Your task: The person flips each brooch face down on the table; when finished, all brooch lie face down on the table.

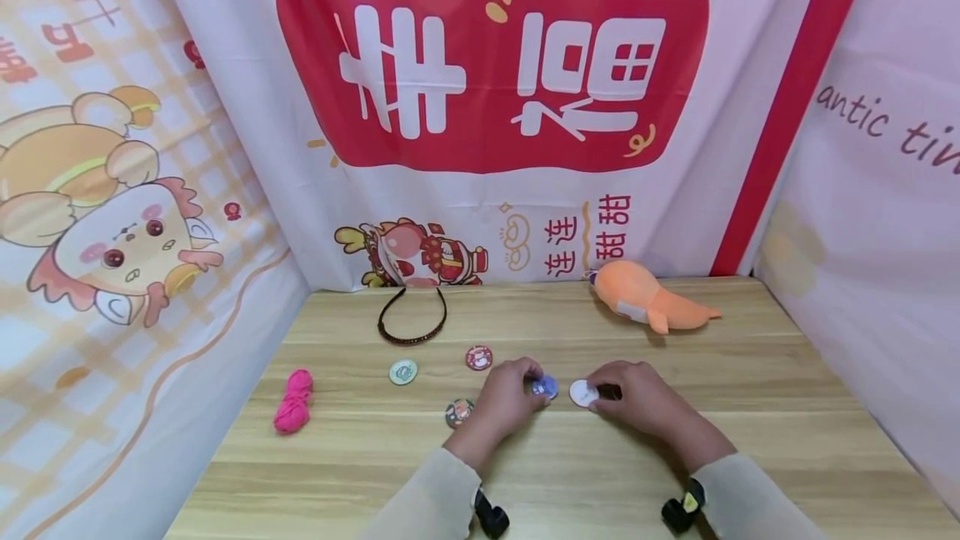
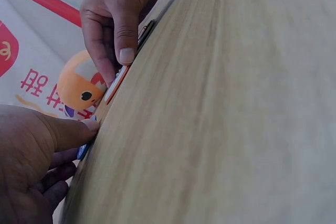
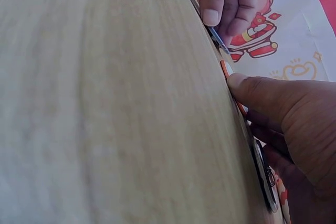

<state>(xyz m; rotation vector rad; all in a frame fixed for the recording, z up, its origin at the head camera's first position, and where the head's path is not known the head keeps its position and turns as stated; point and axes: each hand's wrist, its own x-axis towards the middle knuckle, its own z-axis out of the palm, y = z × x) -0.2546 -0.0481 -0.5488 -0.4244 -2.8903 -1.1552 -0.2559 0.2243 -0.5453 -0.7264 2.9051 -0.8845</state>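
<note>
In the head view, my left hand pinches a round blue badge at its left edge, low over the table. Just to the right, a round white badge is held between the thumb and fingers of my right hand. A narrow gap parts the two badges. The right wrist view shows an orange rim on the white badge. Under my right palm lies a dark round badge, mostly covered in the head view. Beside my left wrist sits a dark patterned badge.
A red badge and a pale green badge lie left of my hands. Behind them rests a dark headband. Pink yarn is at the far left. An orange plush toy lies at the back right, near the printed curtain.
</note>
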